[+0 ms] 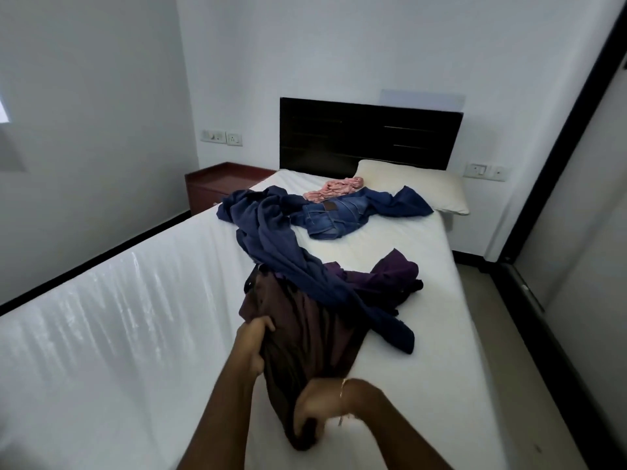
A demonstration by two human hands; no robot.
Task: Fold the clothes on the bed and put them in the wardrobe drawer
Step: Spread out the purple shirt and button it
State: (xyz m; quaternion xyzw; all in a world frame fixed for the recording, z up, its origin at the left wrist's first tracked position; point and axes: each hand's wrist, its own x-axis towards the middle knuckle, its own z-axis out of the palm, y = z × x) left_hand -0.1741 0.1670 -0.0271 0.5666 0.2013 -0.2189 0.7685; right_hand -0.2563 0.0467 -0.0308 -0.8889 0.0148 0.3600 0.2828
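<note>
A dark brown garment (305,337) lies bunched at the near end of the white bed (135,334). My left hand (254,344) grips its left edge. My right hand (314,407) is closed on its lower end, close to me. A long navy blue garment (278,245) drapes over the brown one and runs up the bed. A purple garment (386,276) lies to the right beneath it. Further up lie folded blue jeans (334,215), a pink cloth (334,189) and another navy piece (403,201).
A cream pillow (424,184) rests against the black headboard (366,134). A reddish bedside cabinet (220,184) stands left of the bed. A dark-framed sliding wardrobe door (576,198) lines the right side, with a strip of floor (515,334) between it and the bed.
</note>
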